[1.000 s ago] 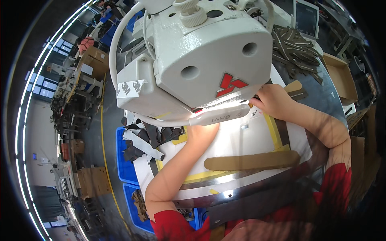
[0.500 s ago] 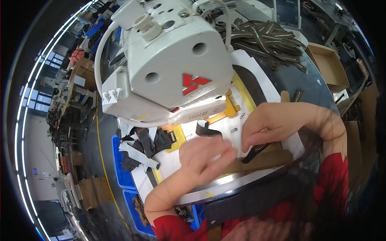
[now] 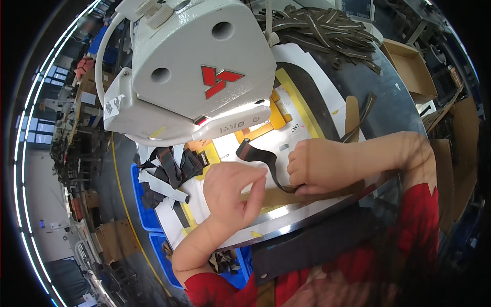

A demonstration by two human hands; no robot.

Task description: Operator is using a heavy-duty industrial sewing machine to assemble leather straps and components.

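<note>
Grip: right hand (image 3: 319, 165) pinches 1 dark strip (image 3: 262, 155); left hand (image 3: 229, 193), I cannot tell.

The machine head (image 3: 204, 61) overhangs the far part of the worktable (image 3: 396, 107); nearer, I see the left hand (image 3: 230, 194) and right hand (image 3: 319, 166) side by side. A strip (image 3: 274, 166) runs from the right hand's fingers toward the far left. A long bar (image 3: 277, 197) lies at the table's near side. Far right: heaped strips (image 3: 327, 33) on the table, an open carton (image 3: 406, 71) beyond its edge. Left: scraps (image 3: 171, 166) at the edge, a far bin (image 3: 149, 219) and a near bin (image 3: 164, 260).
</note>
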